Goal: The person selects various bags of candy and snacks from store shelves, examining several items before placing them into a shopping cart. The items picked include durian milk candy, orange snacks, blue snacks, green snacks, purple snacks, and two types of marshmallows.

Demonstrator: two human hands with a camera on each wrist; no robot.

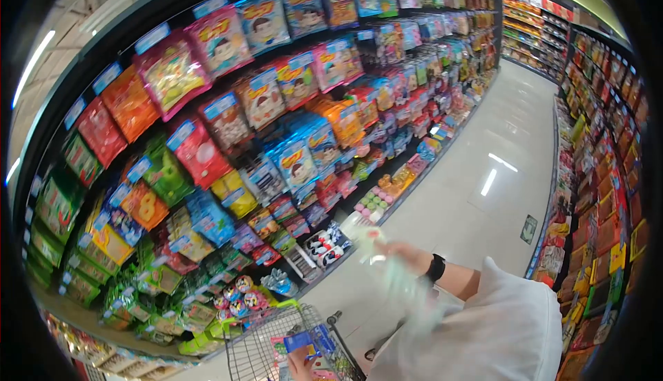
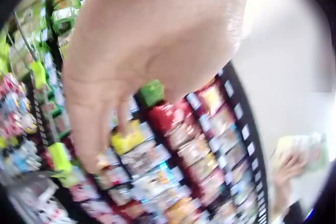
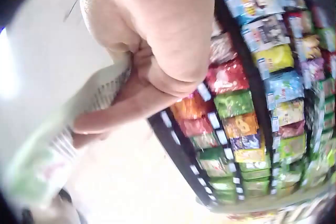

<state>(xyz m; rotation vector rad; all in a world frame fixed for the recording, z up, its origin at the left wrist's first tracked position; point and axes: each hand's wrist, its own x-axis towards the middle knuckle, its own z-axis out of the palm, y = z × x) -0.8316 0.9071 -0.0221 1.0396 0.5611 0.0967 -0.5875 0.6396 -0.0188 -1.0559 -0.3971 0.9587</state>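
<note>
My right hand (image 1: 409, 255) grips a pale green and white packet (image 1: 390, 277), blurred in the head view. In the right wrist view, the fingers of this hand (image 3: 147, 71) curl over the edge of the packet (image 3: 39, 166), which has rows of small print on it. Low in the head view, my left hand (image 1: 300, 365) overlaps a blue package (image 1: 304, 342) over the wire cart (image 1: 252, 343). The left wrist view shows that hand (image 2: 142, 50) with its fingers loosely extended downward and nothing held in them.
A long shelf (image 1: 276, 129) of hanging candy bags runs along the left, with packets and round-headed toys (image 1: 242, 298) low down by the cart. Another stocked shelf (image 1: 601, 194) lines the right. A pale tiled aisle floor (image 1: 497, 146) lies between them.
</note>
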